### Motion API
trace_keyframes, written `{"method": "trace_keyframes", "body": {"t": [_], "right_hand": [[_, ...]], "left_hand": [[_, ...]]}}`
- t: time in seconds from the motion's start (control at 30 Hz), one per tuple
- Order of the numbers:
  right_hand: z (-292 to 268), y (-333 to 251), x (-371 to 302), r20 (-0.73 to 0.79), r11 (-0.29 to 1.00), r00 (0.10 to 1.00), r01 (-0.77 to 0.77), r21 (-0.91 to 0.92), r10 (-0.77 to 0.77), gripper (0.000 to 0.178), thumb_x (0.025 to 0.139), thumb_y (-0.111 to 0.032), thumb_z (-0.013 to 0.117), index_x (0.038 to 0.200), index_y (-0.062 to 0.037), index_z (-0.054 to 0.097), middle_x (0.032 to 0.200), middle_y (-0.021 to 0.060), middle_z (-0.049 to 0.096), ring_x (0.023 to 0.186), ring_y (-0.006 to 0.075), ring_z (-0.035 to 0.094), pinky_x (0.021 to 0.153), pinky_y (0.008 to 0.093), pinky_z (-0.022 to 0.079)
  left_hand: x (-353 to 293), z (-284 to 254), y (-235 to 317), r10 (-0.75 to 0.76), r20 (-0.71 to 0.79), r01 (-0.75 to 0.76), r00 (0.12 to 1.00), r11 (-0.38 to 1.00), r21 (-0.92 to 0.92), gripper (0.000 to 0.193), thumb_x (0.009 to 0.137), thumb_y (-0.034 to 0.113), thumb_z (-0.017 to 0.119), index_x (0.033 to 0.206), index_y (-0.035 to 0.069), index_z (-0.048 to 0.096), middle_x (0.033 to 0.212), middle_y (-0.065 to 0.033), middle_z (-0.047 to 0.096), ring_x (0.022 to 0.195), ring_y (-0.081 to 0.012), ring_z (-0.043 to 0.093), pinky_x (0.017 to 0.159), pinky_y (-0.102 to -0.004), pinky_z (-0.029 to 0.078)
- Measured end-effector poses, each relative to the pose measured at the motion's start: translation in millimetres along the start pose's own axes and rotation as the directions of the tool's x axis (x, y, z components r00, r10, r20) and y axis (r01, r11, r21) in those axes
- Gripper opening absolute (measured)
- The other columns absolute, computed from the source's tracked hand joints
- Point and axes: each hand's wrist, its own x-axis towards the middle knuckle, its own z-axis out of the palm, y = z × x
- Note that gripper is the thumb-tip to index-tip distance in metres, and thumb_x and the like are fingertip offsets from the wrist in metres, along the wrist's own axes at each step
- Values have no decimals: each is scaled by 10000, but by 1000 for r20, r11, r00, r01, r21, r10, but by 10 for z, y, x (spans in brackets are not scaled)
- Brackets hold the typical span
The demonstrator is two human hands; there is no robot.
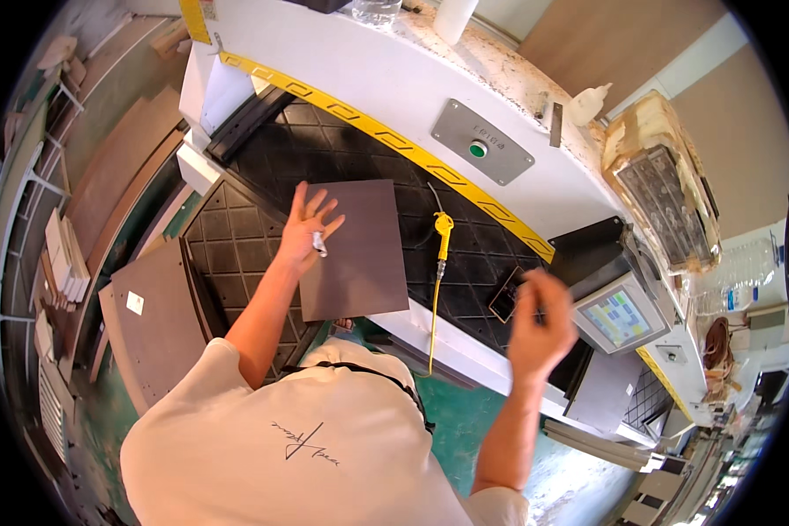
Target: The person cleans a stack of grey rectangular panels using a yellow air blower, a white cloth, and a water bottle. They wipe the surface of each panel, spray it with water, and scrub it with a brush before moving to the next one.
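My left hand [303,238] is over the left part of a flat grey-brown panel [359,254], its fingers spread. Against the thumb side of that palm is a small crumpled white bit [319,245], too small to name. The panel lies on the black padded machine bed [421,254], overhanging its near edge. To the right, my right hand [542,329] is raised in front of the control screen, slightly blurred, its fingers curled together. Whether anything is between them is hidden. Behind that hand, a small dark rectangular piece [505,298] rests on the bed.
A yellow air gun [444,226] with its hose [435,324] lies right of the panel. A tilted touchscreen [622,314] stands at the right. Along the back runs a white machine beam [359,66] with a green button [478,149]. More brown panels [162,316] stand at the left.
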Motion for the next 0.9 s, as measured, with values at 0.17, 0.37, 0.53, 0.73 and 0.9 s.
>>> {"method": "trace_keyframes", "body": {"t": [0.17,0.37,0.53,0.73,0.9], "right_hand": [[-27,87,898,-264,959,954,64,-275,-139,443,1016,55,534,1450,-22,578,1209,166,748,1071,274,734,920,377,575],[241,138,1571,99,690,988,153,-708,-117,680,920,18,532,1576,-111,413,1109,170,738,1091,350,679,938,480,520],[490,305,1542,160,530,929,326,-783,-334,718,865,-68,640,1551,-114,432,1334,208,621,1243,368,581,991,511,483],[878,-93,-535,327,901,841,418,113,-431,475,811,-159,787,1268,-55,706,1423,145,642,1389,367,542,1164,534,372],[1065,4,-1153,342,964,939,-126,232,41,429,957,-260,646,1322,-35,678,1421,161,623,1402,399,508,1169,558,350]], "left_hand": [[-68,579,15,-59,138,68,989,996,-59,924,825,-211,410,1663,129,225,1619,-208,399,1486,-363,422,1209,-552,424],[-314,941,-43,-308,342,358,888,930,-90,728,1001,8,630,1631,88,273,1567,-194,465,1442,-362,494,1182,-469,475],[-437,974,-188,-472,168,500,866,800,-331,523,1059,417,596,1407,33,521,1407,-157,622,1374,-326,572,1138,-425,527],[-817,1097,-589,-615,349,700,708,539,-469,471,1122,444,434,1348,48,552,1514,-118,564,1469,-313,474,1245,-489,377],[-1418,1208,-797,-562,532,672,633,741,-17,514,1121,364,433,1549,82,402,1646,-139,377,1562,-267,309,1287,-415,263]]}}
